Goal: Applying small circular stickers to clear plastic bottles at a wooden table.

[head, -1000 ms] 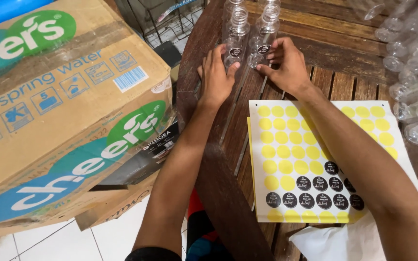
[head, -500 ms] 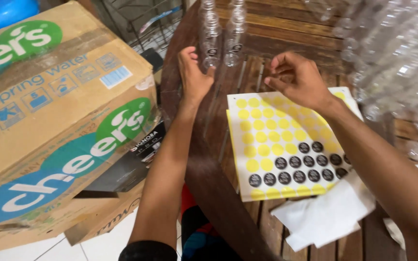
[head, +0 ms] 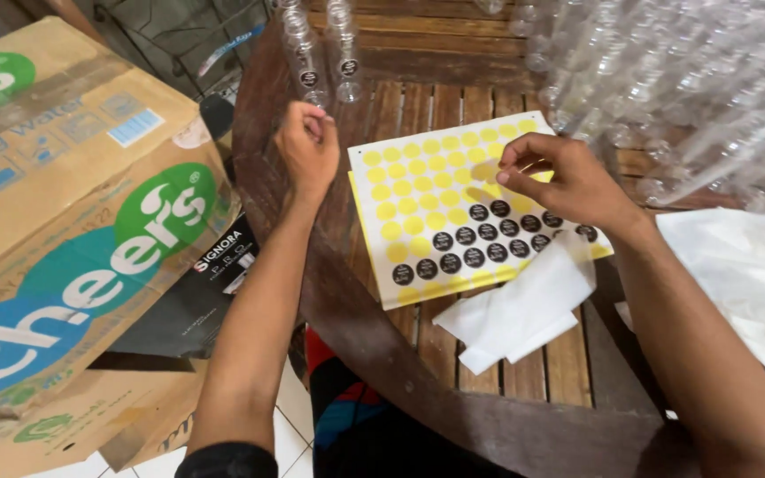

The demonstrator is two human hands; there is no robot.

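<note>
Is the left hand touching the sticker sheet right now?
No, the left hand is curled over the bare table, left of the sticker sheet.

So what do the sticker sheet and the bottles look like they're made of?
The sticker sheet looks like glossy yellow backing paper, thin, flat, with some black round stickers left. The bottles seem clear thin plastic: see-through, with bright glints. The table looks like varnished wooden slats.

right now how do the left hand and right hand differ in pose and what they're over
The left hand is curled loosely, raised near the two clear bottles at the table edge, off the sheet. The right hand reaches over the yellow sticker sheet, fingertips pinched just above the black round stickers. Both are bare.
</note>
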